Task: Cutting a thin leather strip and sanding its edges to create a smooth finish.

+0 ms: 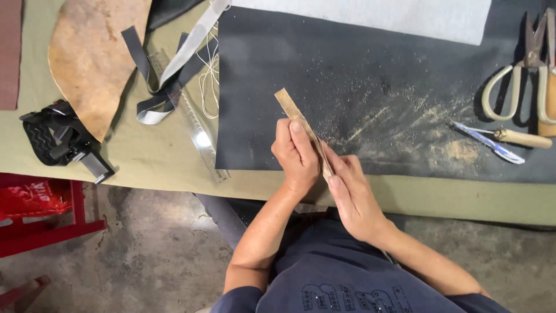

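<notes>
left hand [296, 152] curled, right hand [352, 194] flat, palms facing

The person is wearing a dark navy short-sleeved shirt [336, 272], showing at the bottom centre of the frame, with sleeves ending above the elbows. Small studs are forming a decorative pattern across its chest. Both forearms are showing bare, and the left hand [296, 155] and right hand [353, 197] are wearing no gloves or rings.

Strip [298, 124] between both hands, over the mat's [359, 69] near edge.
Ruler [194, 124] lies left of the mat; scissors [524, 75] and knife [509, 139] at right.
</notes>
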